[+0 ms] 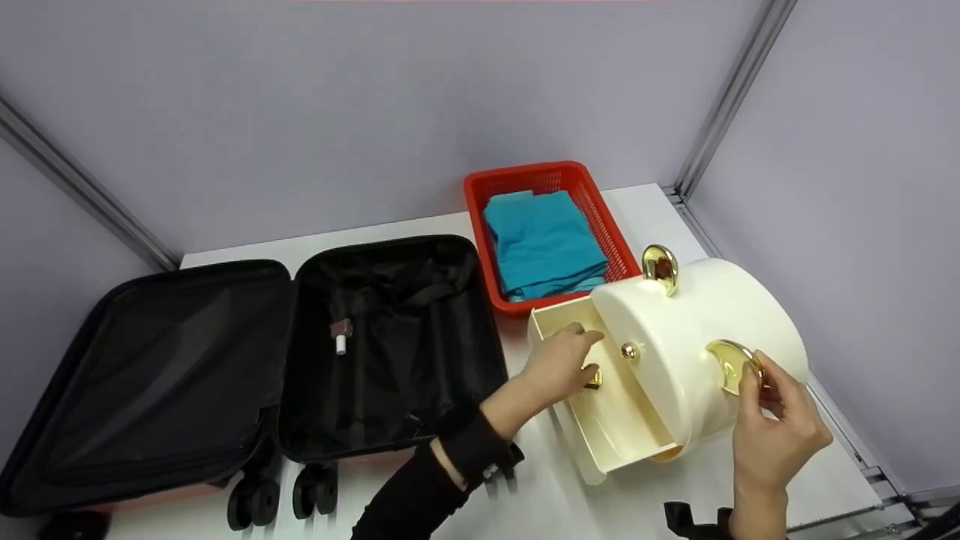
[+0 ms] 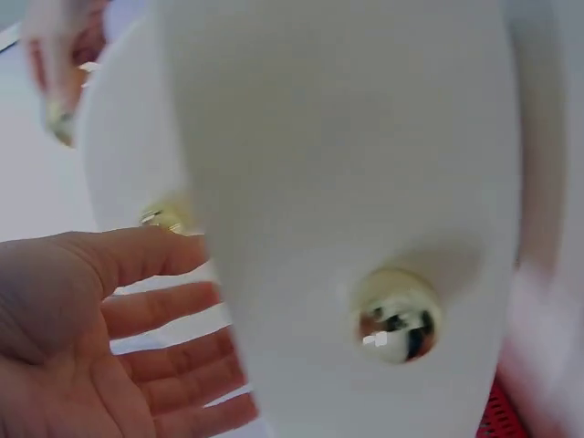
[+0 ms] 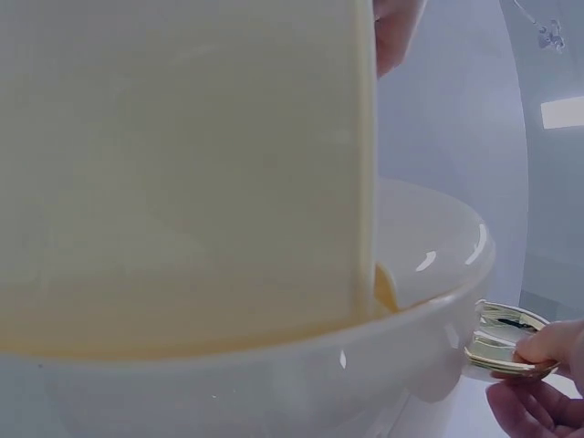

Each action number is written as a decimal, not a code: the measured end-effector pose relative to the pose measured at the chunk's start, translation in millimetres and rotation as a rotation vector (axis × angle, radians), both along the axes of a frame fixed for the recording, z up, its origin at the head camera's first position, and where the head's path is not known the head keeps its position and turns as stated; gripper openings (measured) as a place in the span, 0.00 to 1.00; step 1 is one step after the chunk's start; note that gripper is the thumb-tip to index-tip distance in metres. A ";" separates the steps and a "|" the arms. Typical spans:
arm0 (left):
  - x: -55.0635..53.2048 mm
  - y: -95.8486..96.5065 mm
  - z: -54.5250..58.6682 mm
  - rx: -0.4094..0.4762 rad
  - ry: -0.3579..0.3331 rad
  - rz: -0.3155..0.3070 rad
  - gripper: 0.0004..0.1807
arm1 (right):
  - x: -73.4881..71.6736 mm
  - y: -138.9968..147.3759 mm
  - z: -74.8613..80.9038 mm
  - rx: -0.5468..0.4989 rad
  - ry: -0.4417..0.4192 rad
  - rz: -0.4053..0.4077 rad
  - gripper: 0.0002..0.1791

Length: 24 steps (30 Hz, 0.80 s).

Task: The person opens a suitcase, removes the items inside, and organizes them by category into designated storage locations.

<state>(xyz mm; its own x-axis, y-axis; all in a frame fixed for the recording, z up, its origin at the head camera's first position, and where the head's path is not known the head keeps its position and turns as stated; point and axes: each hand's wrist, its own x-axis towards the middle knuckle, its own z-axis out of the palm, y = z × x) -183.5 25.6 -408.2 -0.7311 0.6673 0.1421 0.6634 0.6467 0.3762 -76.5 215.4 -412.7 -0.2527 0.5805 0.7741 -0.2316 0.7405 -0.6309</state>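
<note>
A cream-white rounded storage box (image 1: 720,315) has its drawer (image 1: 619,420) pulled out to the left. My left hand (image 1: 551,367) reaches over the drawer, and in the left wrist view its fingers look fairly straight behind the drawer front, which bears a gold knob (image 2: 397,315). A small gold-and-dark object (image 1: 593,379) shows in the drawer beside that hand; whether they touch is unclear. My right hand (image 1: 780,420) pinches a gold ear-shaped handle (image 3: 502,339) on the box's near side. Another gold ear (image 1: 661,268) stands farther back.
An unfolded black-lined suitcase (image 1: 394,375) lies on the left, with a small white-capped bottle (image 1: 341,336) inside. Behind the box, a red basket (image 1: 480,225) holds folded blue cloth (image 1: 544,240). Grey panels wall in the white table (image 1: 525,480).
</note>
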 end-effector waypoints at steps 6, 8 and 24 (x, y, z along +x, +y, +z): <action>10.7 -28.1 -6.2 0.422 0.022 0.121 0.19 | 0.3 -1.2 3.5 0.008 -0.001 0.009 0.09; 16.1 -36.7 -16.6 0.503 0.025 0.140 0.19 | 0.1 -1.6 3.0 0.008 -0.003 0.013 0.09; 40.4 -52.1 -88.0 0.702 -0.110 0.134 0.11 | -0.5 1.5 -1.2 0.012 0.003 0.007 0.09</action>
